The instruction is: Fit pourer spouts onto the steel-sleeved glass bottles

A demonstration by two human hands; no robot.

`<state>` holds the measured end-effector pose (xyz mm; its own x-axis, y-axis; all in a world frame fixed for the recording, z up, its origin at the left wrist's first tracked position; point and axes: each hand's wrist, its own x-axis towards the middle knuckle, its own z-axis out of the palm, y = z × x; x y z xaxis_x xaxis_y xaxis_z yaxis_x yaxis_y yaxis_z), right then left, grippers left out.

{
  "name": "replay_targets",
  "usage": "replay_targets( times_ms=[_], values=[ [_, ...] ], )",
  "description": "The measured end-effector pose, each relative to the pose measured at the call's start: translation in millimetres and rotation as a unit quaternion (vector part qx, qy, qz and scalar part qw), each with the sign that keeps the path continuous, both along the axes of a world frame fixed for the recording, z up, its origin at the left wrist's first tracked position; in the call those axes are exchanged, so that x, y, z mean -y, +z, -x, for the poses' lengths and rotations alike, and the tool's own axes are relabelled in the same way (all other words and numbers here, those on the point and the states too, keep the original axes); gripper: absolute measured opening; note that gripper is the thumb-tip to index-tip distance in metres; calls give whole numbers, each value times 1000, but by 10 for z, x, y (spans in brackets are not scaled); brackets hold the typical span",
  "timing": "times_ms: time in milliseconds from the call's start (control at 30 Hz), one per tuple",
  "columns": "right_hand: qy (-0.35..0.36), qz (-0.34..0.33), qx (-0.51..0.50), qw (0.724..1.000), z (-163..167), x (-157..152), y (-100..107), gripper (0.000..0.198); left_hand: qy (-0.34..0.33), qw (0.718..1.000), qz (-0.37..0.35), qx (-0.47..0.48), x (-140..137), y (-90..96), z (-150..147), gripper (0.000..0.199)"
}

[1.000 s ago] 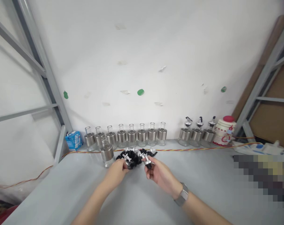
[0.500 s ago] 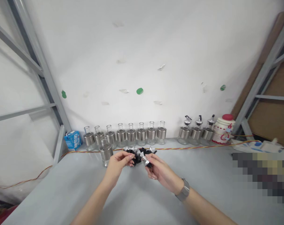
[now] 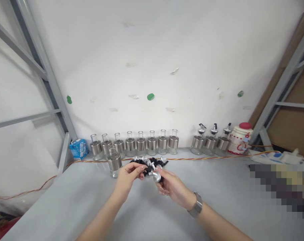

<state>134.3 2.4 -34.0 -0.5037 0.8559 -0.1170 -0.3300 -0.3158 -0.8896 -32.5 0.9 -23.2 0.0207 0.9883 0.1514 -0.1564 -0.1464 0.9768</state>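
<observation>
My right hand [image 3: 174,187] grips a bottle pour spout [image 3: 156,177] with a silver metal top and a dark stopper. The spout's narrow tube points left, towards my other hand. Thumb and fingertips of my left hand [image 3: 129,174] are pinched together; a small dark piece may sit between them, but it blends with the things behind. Just beyond both hands lies a pile of black and silver pour spouts [image 3: 163,162] on the table. Left of my left hand stands an uncapped glass bottle [image 3: 114,162] with a steel sleeve.
Several open sleeved bottles [image 3: 141,145] line the wall. Right of them, three bottles [image 3: 210,143] carry spouts. A blue carton [image 3: 78,149] stands far left, a white jar with a red lid [image 3: 239,140] far right. A twisted cable [image 3: 184,158] crosses the grey table [image 3: 147,214].
The spout in my right hand has turned, its tube now pointing more to the left and its metal top facing me. My left hand stays pinched in nearly the same place.
</observation>
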Motion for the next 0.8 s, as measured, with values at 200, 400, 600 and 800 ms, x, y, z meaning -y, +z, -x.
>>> replay_targets(
  times_ms=[200,400,600,800],
  values=[
    [-2,-8,12,1000,14,5,-57,39,63,996,-32,-56,10,-24,-13,18],
    [3,-27,16,1000,29,43,-25,38,87,991,-32,-93,33,-29,-49,16],
    [-2,-18,2,1000,51,52,-35,37,78,992,-43,-94,59,-25,-91,13],
    [0,-18,2,1000,62,55,-53,34,76,988,-54,-121,55,-23,-86,12]
  ],
)
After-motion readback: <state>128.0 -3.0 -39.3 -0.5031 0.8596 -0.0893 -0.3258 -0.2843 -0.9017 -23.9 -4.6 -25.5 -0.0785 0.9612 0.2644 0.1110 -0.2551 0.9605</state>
